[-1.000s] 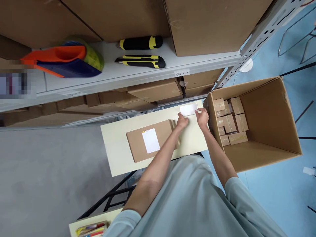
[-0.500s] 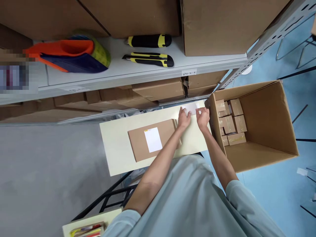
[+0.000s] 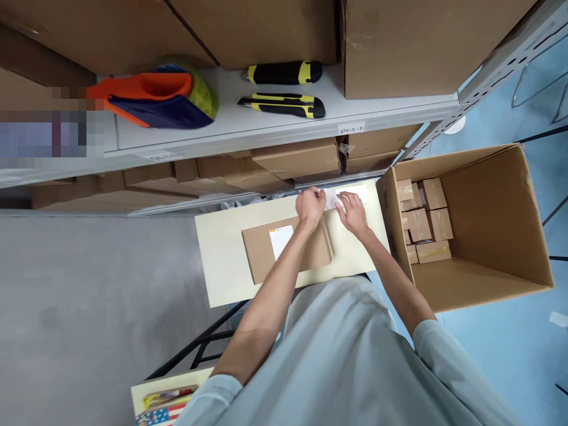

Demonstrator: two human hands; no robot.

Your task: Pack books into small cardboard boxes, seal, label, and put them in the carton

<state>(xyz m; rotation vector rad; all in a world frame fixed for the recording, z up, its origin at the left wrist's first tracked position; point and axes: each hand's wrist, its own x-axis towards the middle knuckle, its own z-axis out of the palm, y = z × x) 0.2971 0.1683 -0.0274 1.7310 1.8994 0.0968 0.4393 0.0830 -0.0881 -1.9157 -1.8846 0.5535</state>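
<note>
My left hand (image 3: 310, 208) is above the far edge of the cream tabletop (image 3: 222, 254), its fingers pinched on one end of a white paper label (image 3: 330, 197). My right hand (image 3: 354, 214) lies just to the right, fingers stretched out and apart, with the fingertips at the label's other end. Beyond those fingertips a strip of white paper (image 3: 361, 194) lies on the tabletop. Nearest my left forearm is a flat brown cardboard box (image 3: 257, 254), with a white label (image 3: 279, 239) on its top, partly hidden by the forearm.
An open carton (image 3: 488, 207) with several small taped boxes (image 3: 426, 222) stands to the right. On the shelf (image 3: 231, 127) ahead lie two utility knives (image 3: 284, 106) and an orange and blue tape dispenser (image 3: 151, 100). Large cardboard boxes (image 3: 275, 29) stand behind them.
My left hand has moved left with the label's end, over the box's far corner. My right hand has gone from a pinch to spread fingers. The view has shifted slightly.
</note>
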